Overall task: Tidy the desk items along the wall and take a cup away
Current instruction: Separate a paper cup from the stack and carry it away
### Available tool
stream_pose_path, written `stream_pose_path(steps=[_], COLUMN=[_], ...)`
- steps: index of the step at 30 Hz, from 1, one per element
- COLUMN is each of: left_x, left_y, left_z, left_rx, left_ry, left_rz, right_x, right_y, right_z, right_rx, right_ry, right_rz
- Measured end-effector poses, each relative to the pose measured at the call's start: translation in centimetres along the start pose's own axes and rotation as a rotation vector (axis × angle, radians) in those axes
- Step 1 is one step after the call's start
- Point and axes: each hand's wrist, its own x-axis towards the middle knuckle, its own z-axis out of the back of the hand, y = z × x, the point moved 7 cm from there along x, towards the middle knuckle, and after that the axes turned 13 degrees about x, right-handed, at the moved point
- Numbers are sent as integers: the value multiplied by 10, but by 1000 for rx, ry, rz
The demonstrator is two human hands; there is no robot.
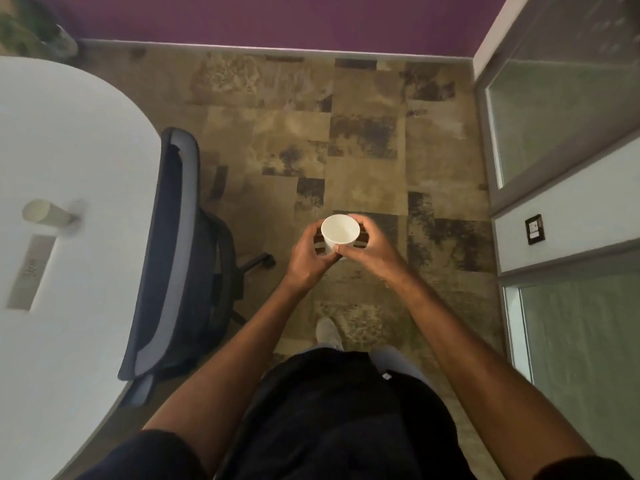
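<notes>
The cup (340, 233) is white, upright and looks empty, its open mouth facing the camera. It is held in the air in front of the person's body, above the mottled brown floor (363, 133), well apart from the desk (69, 140). It sits between the two hands. The left hand (310, 259) curls around the cup's left side from below, fingers wrapped behind the wall and thumb near its base. The right hand (369, 244) grips the right side, fingers curled over the far rim and thumb pressed across the near wall, where it meets the left thumb. Both hands grasp the cup at once.

To the left, a dark chair (173, 258) stands tucked against the curved white desk. On the desk, a second pale cup (45, 212), blurred, stands near a grey inset panel (31, 271). A shoe (329, 332) shows on the floor below the hands. A purple wall (277, 19) runs along the top, and a glass partition (554, 126) lies to the right.
</notes>
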Motion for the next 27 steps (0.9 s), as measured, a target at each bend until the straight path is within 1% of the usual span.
stream_pose_path(steps=[3,6,8,10,11,13,14,16,17,19,20,22,23,25,26,27], left_x=[48,101,117,174,174,235,236,295,293,344,348,384,385,419,421,437], left_y=[-12,-15,-18,-7,-7,2,2,3,5,-2,-4,3,2,17,18,30], left_z=[16,32,36,52,54,71,74,93,94,125,125,159,159,195,196,215], left_rx=[-16,-35,-32,-31,-34,-33,-18,-14,-10,17,17,20,19,9,-13,-27], left_ry=[-84,-143,-161,-230,-227,-305,-301,-357,-360,-455,-447,-538,-535,-630,-623,-669], left_rz=[20,53,47,123,125,180,167,248,243,296,273,356,351,404,382,406], right_x=[54,115,135,205,207,280,283,353,352,416,419,471,472,519,521,545], right_y=[26,49,56,71,72,92,94,119,118,149,152,180,183,207,209,217], right_z=[5,4,3,-5,-6,-17,-21,-29,-30,-47,-46,-76,-74,-113,-113,-137], right_rx=[22,-12,-20,-54,-58,-72,-68,-82,-84,-100,-88,-123,-114,-134,-120,-127], right_ry=[16,77,106,175,189,283,297,386,392,484,492,613,611,707,708,750], right_rz=[19,38,39,48,44,66,65,58,51,79,77,76,77,93,82,82])
